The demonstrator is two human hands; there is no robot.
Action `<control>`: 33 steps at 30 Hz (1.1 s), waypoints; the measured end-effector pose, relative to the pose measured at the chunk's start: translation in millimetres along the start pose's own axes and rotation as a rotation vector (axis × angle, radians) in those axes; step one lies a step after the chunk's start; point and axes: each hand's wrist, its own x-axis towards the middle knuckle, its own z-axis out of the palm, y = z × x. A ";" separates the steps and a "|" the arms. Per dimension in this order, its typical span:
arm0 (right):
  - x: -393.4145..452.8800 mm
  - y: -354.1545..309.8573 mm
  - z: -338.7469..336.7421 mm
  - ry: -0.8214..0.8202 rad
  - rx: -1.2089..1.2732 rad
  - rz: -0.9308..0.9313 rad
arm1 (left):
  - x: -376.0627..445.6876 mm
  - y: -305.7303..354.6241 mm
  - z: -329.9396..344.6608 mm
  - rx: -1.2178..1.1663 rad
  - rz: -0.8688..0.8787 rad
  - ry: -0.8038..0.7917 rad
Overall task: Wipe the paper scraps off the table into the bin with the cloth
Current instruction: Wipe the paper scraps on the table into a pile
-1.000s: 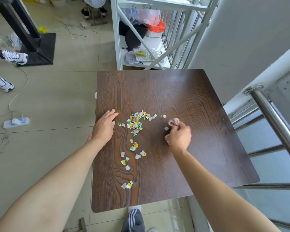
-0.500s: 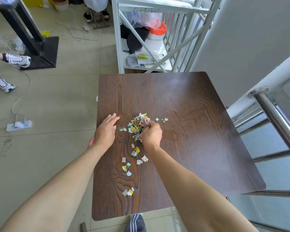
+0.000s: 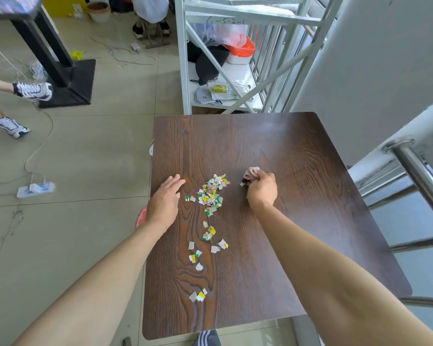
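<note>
The right hand (image 3: 261,189) is fisted on a crumpled pinkish cloth (image 3: 251,173), which protrudes at the knuckles and rests on the dark wood tabletop (image 3: 298,158). Half a second earlier this hand was pressed into the main heap of paper scraps (image 3: 211,192); it now sits at 3 o'clock of the heap, clear of it, with one small scrap just beside the cloth. The heap reads tighter than a second ago, its former rightward tail gathered in. A loose trail of scraps runs toward 6 o'clock, unchanged in layout. The left hand (image 3: 164,202) lies flat, fingers extended and holding nothing, at 9 o'clock of the heap on the tabletop's left edge, position unchanged. A red object shows below that edge under the left wrist; whether it is the bin cannot be told.
</note>
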 end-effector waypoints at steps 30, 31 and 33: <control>-48.7 95.2 -93.7 0.169 -0.408 -0.144 | -18.8 19.4 -13.5 0.177 -0.039 -0.126; -51.5 95.0 -92.1 0.185 -0.409 -0.227 | -22.5 18.7 -13.3 0.174 -0.028 -0.120; -57.1 93.7 -88.2 0.140 -0.423 -0.320 | -29.6 17.0 -14.6 0.166 -0.011 -0.100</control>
